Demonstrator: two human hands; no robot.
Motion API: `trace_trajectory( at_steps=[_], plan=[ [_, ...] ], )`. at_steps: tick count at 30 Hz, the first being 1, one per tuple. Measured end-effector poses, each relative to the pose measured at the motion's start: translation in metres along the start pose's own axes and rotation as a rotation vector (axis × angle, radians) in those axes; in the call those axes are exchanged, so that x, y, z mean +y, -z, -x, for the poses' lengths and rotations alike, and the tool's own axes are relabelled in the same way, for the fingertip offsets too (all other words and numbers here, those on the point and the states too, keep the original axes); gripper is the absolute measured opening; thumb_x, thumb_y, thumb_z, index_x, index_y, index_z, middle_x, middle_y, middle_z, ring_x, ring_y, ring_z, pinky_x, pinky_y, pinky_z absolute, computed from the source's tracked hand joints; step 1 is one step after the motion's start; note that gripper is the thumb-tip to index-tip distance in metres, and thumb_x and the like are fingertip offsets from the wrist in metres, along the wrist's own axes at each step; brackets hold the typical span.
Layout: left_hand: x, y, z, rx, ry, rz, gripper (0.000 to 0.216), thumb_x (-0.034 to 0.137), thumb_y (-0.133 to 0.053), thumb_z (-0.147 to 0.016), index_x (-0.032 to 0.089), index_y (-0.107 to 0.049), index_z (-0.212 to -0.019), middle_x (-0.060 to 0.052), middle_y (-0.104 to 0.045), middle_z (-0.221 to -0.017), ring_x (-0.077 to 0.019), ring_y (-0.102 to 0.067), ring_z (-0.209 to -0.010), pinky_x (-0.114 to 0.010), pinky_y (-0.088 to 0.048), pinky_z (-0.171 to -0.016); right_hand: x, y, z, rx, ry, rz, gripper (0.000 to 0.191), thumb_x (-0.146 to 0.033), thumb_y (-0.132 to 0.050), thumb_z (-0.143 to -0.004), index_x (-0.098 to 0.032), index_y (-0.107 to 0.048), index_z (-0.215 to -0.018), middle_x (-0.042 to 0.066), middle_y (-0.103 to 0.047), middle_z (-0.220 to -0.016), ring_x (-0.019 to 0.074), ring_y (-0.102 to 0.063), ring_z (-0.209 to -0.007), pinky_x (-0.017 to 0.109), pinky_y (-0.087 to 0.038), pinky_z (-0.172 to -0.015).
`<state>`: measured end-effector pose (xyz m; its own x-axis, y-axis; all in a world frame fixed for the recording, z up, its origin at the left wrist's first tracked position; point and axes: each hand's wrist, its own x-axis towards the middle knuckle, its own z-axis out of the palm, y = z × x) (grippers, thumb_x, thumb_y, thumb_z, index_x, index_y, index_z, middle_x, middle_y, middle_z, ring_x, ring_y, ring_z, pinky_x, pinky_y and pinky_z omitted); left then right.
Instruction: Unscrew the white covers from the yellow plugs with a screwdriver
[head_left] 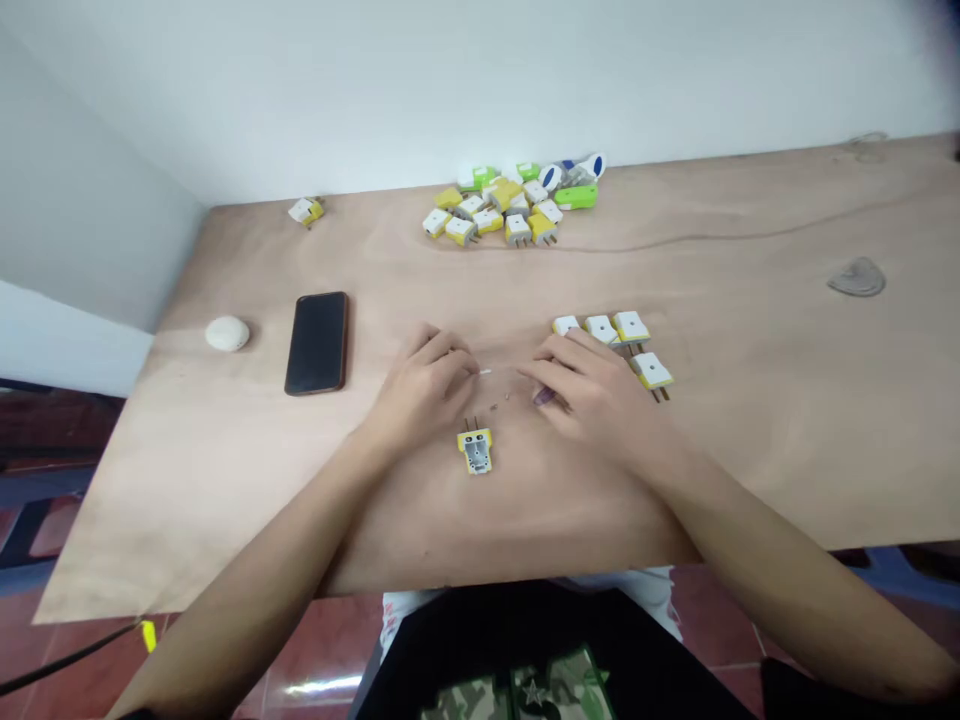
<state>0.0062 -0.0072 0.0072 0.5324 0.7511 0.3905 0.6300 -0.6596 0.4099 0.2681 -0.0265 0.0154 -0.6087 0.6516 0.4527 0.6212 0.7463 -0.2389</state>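
Just below the middle of the frame, I have the open plug (475, 455) lying on the bare surface (750, 400), prongs toward the top of the frame. I judge this one only partway: both prongs are in place, but its hollow is uncovered, and that is the part left undone. Two tiny bits (493, 407) lie loose just above it.

The left hand (439, 378) is above and left of the plug, near but apart from it. Its fingers are curled, with a thin white sliver (485, 372) at their tips; I cannot tell whether they pinch it. The right hand (589, 380), above and right and farther off, is curled over a dark purple item (544, 397); from here I cannot tell how firmly it holds it.

Just beside that hand, right of centre, four white-topped plugs (651, 370) look closed, so I count them as complete. The pile of plugs (517, 228) at upper centre is too small for me to judge. A phone (317, 343) lies left of centre.
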Motion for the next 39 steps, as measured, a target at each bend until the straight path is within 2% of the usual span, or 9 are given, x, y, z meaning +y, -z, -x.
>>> trace_trajectory(
  at_steps=[3, 7, 11, 16, 22, 29, 33, 36, 39],
  plan=[
    [0.0, -0.001, -0.001, 0.045, 0.024, -0.131, 0.017, 0.016, -0.064, -0.104, 0.019, -0.077, -0.094, -0.01, -0.076, -0.103, -0.0284, -0.057, -0.103, -0.046, -0.054, -0.093, 0.005, 0.001, 0.001, -0.075, 0.024, 0.028, 0.017, -0.009, -0.061, -0.1, -0.015, -0.076, -0.097, 0.012, -0.07, -0.098, 0.029, -0.055, -0.095, 0.045, -0.052, -0.087],
    [0.001, -0.002, -0.001, 0.037, 0.013, -0.204, 0.019, 0.017, -0.065, -0.105, 0.018, -0.078, -0.09, -0.01, -0.075, -0.104, -0.0293, -0.056, -0.103, -0.046, -0.055, -0.091, 0.003, -0.006, 0.002, -0.169, 0.043, 0.031, 0.017, -0.011, -0.065, -0.102, -0.018, -0.077, -0.092, 0.01, -0.071, -0.094, 0.0282, -0.054, -0.096, 0.044, -0.05, -0.088],
    [0.001, -0.003, 0.001, 0.032, 0.005, -0.215, 0.018, 0.017, -0.067, -0.104, 0.019, -0.079, -0.09, -0.011, -0.074, -0.111, -0.0294, -0.055, -0.105, -0.045, -0.055, -0.093, -0.001, -0.014, 0.002, -0.166, 0.076, 0.048, 0.021, -0.009, -0.064, -0.102, -0.018, -0.075, -0.087, 0.009, -0.068, -0.09, 0.0267, -0.052, -0.093, 0.041, -0.048, -0.084],
    [-0.001, -0.005, 0.003, 0.037, 0.026, -0.233, 0.018, 0.018, -0.068, -0.103, 0.02, -0.081, -0.091, -0.012, -0.071, -0.118, -0.0299, -0.052, -0.106, -0.048, -0.053, -0.097, -0.007, -0.019, 0.002, -0.136, 0.105, 0.057, 0.021, -0.01, -0.062, -0.104, -0.015, -0.075, -0.089, 0.011, -0.068, -0.094, 0.0268, -0.053, -0.093, 0.041, -0.049, -0.083],
    [-0.002, -0.006, 0.003, 0.023, 0.04, -0.251, 0.02, 0.017, -0.064, -0.105, 0.02, -0.083, -0.104, -0.012, -0.07, -0.123, -0.0317, -0.051, -0.11, -0.05, -0.053, -0.1, -0.009, -0.024, 0.003, -0.161, 0.1, 0.063, 0.018, -0.009, -0.063, -0.103, -0.015, -0.075, -0.091, 0.011, -0.068, -0.098, 0.0279, -0.057, -0.099, 0.041, -0.052, -0.087],
    [-0.002, -0.007, 0.003, -0.014, 0.051, -0.223, 0.018, 0.017, -0.063, -0.104, 0.02, -0.081, -0.104, -0.013, -0.069, -0.122, -0.032, -0.053, -0.111, -0.051, -0.053, -0.101, -0.01, -0.026, 0.002, -0.167, 0.096, 0.027, 0.018, -0.009, -0.064, -0.101, -0.017, -0.076, -0.09, 0.011, -0.067, -0.097, 0.0277, -0.055, -0.098, 0.042, -0.05, -0.087],
    [0.002, -0.004, 0.001, 0.025, 0.06, -0.197, 0.022, 0.015, -0.063, -0.104, 0.02, -0.078, -0.12, -0.013, -0.069, -0.126, -0.0309, -0.055, -0.11, -0.051, -0.055, -0.102, -0.01, -0.025, 0.002, -0.178, 0.092, -0.01, 0.018, -0.009, -0.063, -0.102, -0.016, -0.075, -0.09, 0.011, -0.067, -0.096, 0.0274, -0.056, -0.097, 0.042, -0.051, -0.086],
    [0.012, 0.006, 0.0, 0.032, 0.064, -0.104, 0.02, 0.016, -0.061, -0.106, 0.02, -0.075, -0.119, -0.012, -0.071, -0.119, -0.0281, -0.06, -0.106, -0.047, -0.057, -0.098, -0.008, -0.024, 0.002, -0.186, 0.096, -0.04, 0.017, -0.008, -0.064, -0.101, -0.016, -0.077, -0.095, 0.01, -0.069, -0.098, 0.0273, -0.057, -0.097, 0.042, -0.052, -0.086],
    [0.029, 0.023, 0.01, -0.054, 0.041, 0.068, 0.011, 0.022, -0.063, -0.108, 0.021, -0.074, -0.109, -0.007, -0.073, -0.106, -0.0238, -0.067, -0.099, -0.042, -0.06, -0.092, -0.008, -0.023, 0.002, -0.198, 0.083, -0.08, 0.017, -0.007, -0.065, -0.101, -0.016, -0.079, -0.104, 0.011, -0.071, -0.105, 0.0274, -0.059, -0.101, 0.042, -0.053, -0.088]
  ],
)
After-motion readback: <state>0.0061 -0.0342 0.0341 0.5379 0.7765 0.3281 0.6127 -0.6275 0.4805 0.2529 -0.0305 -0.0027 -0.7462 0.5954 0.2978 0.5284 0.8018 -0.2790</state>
